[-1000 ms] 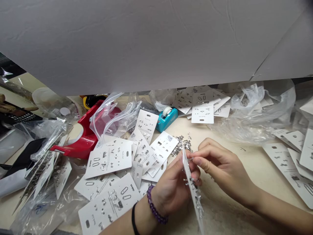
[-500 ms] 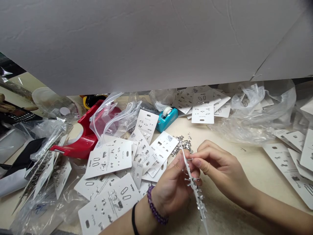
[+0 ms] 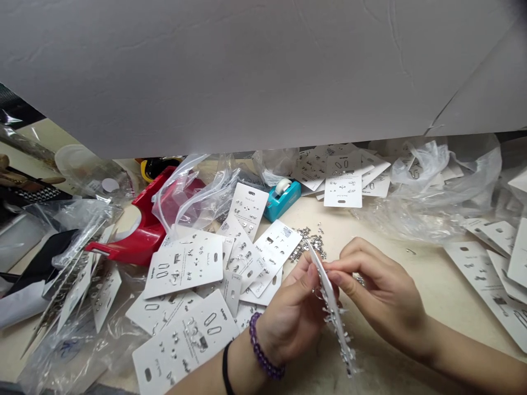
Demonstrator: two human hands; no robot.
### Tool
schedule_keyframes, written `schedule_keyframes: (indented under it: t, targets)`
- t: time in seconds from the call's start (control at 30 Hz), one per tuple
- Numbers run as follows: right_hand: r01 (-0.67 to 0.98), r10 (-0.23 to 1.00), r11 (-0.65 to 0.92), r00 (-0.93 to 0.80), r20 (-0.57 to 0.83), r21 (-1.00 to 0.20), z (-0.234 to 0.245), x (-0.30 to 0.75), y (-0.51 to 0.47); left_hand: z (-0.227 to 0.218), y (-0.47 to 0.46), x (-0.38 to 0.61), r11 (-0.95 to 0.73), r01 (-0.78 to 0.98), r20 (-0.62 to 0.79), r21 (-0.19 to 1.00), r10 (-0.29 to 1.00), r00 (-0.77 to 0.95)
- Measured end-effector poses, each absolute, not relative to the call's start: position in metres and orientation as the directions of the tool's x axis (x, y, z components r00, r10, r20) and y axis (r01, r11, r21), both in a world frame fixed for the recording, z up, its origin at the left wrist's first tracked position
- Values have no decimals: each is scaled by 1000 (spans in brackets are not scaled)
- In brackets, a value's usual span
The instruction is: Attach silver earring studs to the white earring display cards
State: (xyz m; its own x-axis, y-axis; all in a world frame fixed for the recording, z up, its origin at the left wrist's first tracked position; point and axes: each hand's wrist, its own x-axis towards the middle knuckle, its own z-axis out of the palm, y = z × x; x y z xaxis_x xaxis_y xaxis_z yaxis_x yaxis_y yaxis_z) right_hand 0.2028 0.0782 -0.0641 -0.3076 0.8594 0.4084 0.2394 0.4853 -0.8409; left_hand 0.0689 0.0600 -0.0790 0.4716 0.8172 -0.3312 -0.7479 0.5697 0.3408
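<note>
My left hand [image 3: 294,310] grips a white earring card [image 3: 335,315] seen edge-on, with metal studs poking out of its right face. A purple bead bracelet and a black band circle that wrist. My right hand [image 3: 381,291] is pinched at the card's top edge, thumb and forefinger pressed together on something too small to make out. Just beyond the hands lies a small heap of silver earring backs [image 3: 307,244] on the beige tabletop [image 3: 420,274].
Several filled earring cards [image 3: 185,266] lie scattered to the left and more at the far right [image 3: 489,274]. A red tape dispenser [image 3: 138,233], a teal tape dispenser [image 3: 282,198], clear plastic bags [image 3: 436,186] and a large white board [image 3: 263,71] overhead surround the spot.
The card has tilted so its lower end swings right and its top leans left. Both hands stay together at its top edge, shifted slightly lower.
</note>
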Motion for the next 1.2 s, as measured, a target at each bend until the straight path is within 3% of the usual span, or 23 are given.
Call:
schedule_keyframes:
  t: [0.13, 0.23, 0.4, 0.6, 0.8, 1.2]
  targets:
    - [353, 701, 712, -404, 588, -606, -60, 207, 80, -78, 59, 69, 572, -728, -294, 379, 820, 491]
    - [368, 663, 748, -443, 603, -552, -60, 209, 80, -80, 58, 69, 575, -713, -272, 400, 818, 507]
    - [339, 662, 745, -479, 576, -574, -64, 209, 81, -82, 58, 70, 584, -716, -287, 383, 812, 508]
    - [240, 718, 667, -458, 524, -705, -63, 208, 84, -84, 59, 69, 602, -745, -282, 287, 797, 535]
    - [244, 748, 647, -386, 539, -723, -58, 207, 82, -83, 62, 68, 584, -779, -264, 226, 807, 529]
    - [180, 788, 568, -402, 467, -803, -62, 200, 76, -83, 59, 70, 609, -770, -269, 191, 787, 555]
